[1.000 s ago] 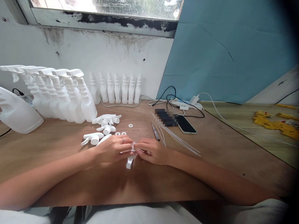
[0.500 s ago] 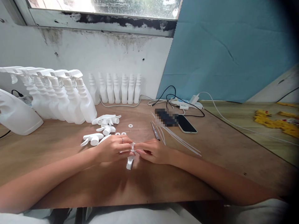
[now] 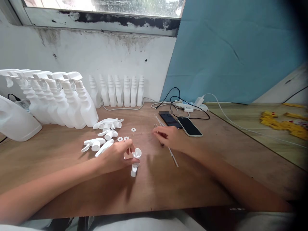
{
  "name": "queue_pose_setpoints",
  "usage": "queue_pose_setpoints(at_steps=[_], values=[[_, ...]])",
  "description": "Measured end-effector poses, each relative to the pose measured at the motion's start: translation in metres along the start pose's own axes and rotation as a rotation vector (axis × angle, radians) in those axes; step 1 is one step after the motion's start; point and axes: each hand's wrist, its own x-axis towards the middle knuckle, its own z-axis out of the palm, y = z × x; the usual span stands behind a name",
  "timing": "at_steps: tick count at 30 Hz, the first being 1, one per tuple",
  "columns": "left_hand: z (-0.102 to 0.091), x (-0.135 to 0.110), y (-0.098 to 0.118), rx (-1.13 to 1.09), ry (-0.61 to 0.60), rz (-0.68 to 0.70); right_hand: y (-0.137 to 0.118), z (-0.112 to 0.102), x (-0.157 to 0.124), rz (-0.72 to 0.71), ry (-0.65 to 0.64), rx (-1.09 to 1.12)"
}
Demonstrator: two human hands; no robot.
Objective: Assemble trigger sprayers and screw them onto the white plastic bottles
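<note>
A white trigger spray head (image 3: 134, 170) stands nozzle down on the wooden table, its round collar (image 3: 137, 153) facing up. My left hand (image 3: 117, 154) is closed around the collar with thumb and fingertips. My right hand (image 3: 168, 136) hovers, slightly blurred, over a slim metal tool (image 3: 162, 146) and thin white tubes (image 3: 173, 158), with thumb and fingers apart. It partly covers both. White ring washers (image 3: 126, 138) lie just beyond my left hand, and more spray heads (image 3: 95, 146) lie to its left.
White spray bottles with heads fitted (image 3: 88, 109) stand at the left, and one larger bottle (image 3: 19, 118) leans beside them. Headless bottles (image 3: 126, 93) line the wall. Two phones (image 3: 190, 126), cables and a power strip (image 3: 204, 106) lie at the back right.
My right hand has left the spray head and moved right and away from me, over the tool and tubes. My left hand still holds the spray head, whose open collar now shows.
</note>
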Motion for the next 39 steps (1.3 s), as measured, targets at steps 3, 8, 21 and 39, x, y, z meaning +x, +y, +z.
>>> queue_pose_setpoints(at_steps=[3, 8, 21, 39], values=[[0.000, 0.001, 0.004, -0.131, -0.033, -0.052, 0.026, -0.021, 0.008, 0.314, -0.135, -0.174], [0.001, -0.001, 0.012, -0.305, -0.070, -0.067, 0.055, -0.025, 0.010, 0.467, -0.232, -0.161], [0.018, -0.007, 0.022, -0.431, -0.094, -0.061, 0.062, -0.007, 0.009, 0.638, -0.458, -0.115], [0.021, -0.008, 0.020, -0.379, -0.109, -0.071, 0.053, -0.012, 0.007, 0.565, -0.436, -0.181]])
